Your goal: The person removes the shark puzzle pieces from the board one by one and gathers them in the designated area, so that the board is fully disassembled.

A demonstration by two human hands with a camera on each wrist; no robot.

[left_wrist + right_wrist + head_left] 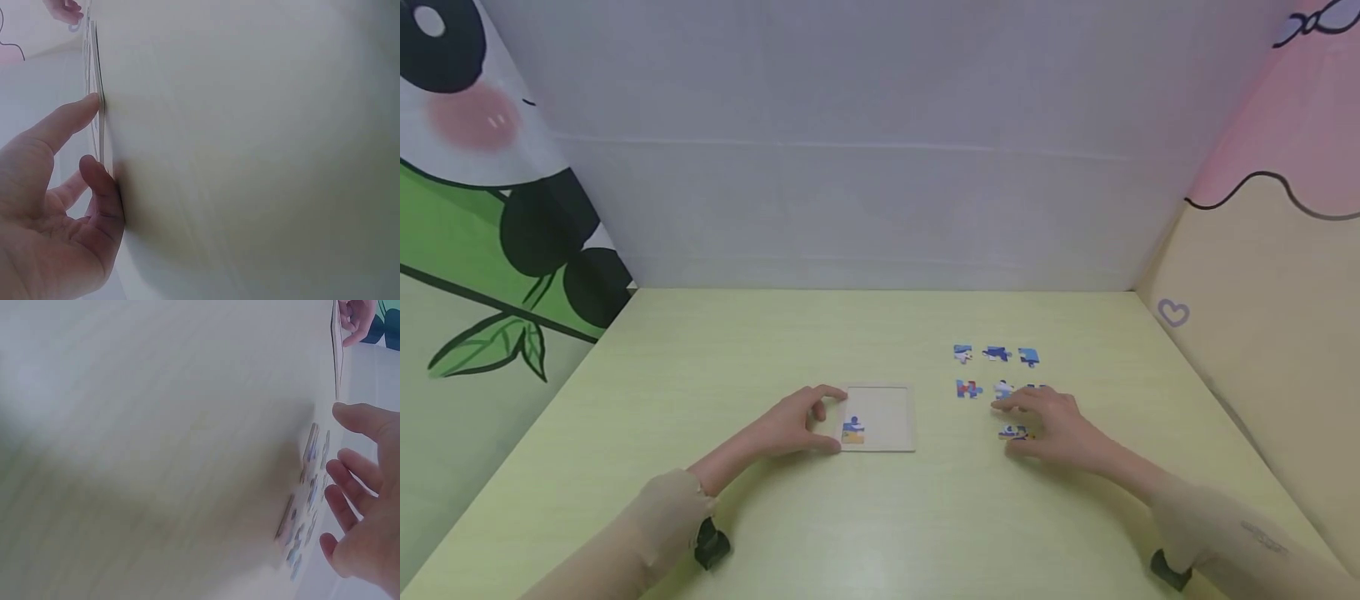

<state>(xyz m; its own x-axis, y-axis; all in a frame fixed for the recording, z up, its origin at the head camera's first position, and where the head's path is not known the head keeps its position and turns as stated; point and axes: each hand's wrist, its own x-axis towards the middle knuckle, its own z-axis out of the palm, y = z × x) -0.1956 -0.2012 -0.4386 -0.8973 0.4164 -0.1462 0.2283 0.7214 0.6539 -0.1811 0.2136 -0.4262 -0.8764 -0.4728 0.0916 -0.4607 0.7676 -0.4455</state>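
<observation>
Near the middle of the table lies a flat square puzzle tray (891, 417), with one blue-and-tan puzzle piece (853, 430) inside its near left corner. At the tray's left side is my left hand (793, 425), thumb against the near left corner and index finger at the far left corner. The left wrist view shows the thumb (75, 119) touching the thin tray edge. My right hand (1048, 425) is over the loose puzzle pieces, fingers spread and apart, partly hiding some. A blue-and-white piece (1011, 432) shows between its thumb and fingers.
Beyond the right hand are a blue piece (1028, 357), a dark blue piece (997, 353) and a pale piece (962, 354) in a row. A red-and-blue piece (968, 389) lies closer. A pale wall (880, 217) stands behind the table (737, 350).
</observation>
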